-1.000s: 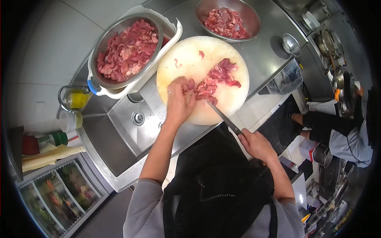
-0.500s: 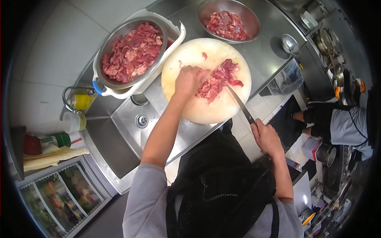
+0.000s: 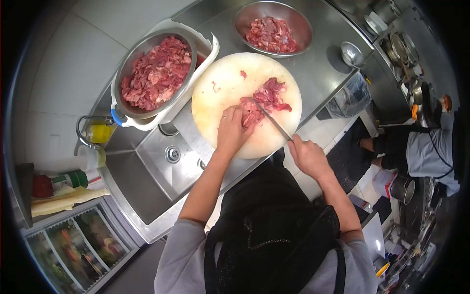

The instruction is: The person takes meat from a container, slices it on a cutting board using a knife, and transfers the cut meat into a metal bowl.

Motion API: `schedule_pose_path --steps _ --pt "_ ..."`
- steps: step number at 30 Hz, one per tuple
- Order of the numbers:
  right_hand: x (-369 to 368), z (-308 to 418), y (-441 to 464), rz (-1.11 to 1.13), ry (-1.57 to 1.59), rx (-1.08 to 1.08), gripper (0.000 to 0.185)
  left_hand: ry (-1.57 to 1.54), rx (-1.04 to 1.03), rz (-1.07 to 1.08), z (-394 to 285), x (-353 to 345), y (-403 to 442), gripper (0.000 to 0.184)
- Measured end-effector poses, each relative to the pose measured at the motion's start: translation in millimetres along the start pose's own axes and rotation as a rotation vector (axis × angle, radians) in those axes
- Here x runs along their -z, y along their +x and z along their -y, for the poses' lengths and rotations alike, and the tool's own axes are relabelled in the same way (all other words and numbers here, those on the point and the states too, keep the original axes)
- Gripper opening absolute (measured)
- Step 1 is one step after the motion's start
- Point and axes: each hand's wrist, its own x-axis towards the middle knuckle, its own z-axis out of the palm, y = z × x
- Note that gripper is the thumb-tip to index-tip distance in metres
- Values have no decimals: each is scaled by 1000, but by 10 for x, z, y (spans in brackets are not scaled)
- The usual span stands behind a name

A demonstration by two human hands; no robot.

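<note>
Lying on the round cutting board (image 3: 215, 100), slightly right of its middle, a heap of raw meat (image 3: 272, 92) reaches down and leftward to the fingertips of the left hand (image 3: 232, 130). That hand's fingers touch the heap's lower left end, the thumb set apart from the others with meat between; how firmly they press, I cannot tell. A ring sits on one finger.

Across the heap runs the knife (image 3: 278, 125), its tip end among the pieces just beyond the left fingertips. The right hand (image 3: 309, 158) has its fingers wrapped around the handle, at the board's lower right edge, well apart from the meat.

Two small scraps (image 3: 243, 74) lie apart on the board's upper left part. Just left of the board, a large metal bowl (image 3: 133, 110) heaped with meat rests in a white tub (image 3: 196, 78). Above the board, a smaller bowl (image 3: 301, 29) of meat stands on the steel table (image 3: 325, 78). The sink (image 3: 142, 169) opens at lower left; a ladle (image 3: 351, 55) lies toward the right. Farther right, another person (image 3: 426, 152) stands.
</note>
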Motion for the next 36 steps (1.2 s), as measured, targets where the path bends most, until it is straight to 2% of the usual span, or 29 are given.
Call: schedule_pose_path --steps 2,10,14,19,23,25,28,32,36 --pt "-30 69 123 53 -6 11 25 -76 -53 -12 13 102 -42 54" --pt "-82 204 334 298 -47 -33 22 -43 -53 -38 -6 49 11 47" --pt "-242 274 684 349 -19 -27 23 -6 -86 -107 10 -2 66 40" --pt "-322 452 1052 358 -93 6 27 39 -61 -92 35 -6 85 42" --pt "-167 400 794 383 -42 -32 27 15 -32 -72 5 -32 64 41" --pt "-87 408 686 487 -90 -121 24 28 -43 -77 24 -39 66 40" --pt "-236 454 905 412 -80 -45 21 26 -43 -85 19 -79 23 38" --pt "-134 281 553 390 -62 -85 20 38 -54 -73 -1 -28 30 36" --pt "139 67 36 491 -130 -154 25 12 -68 -125 21 -20 0 36"
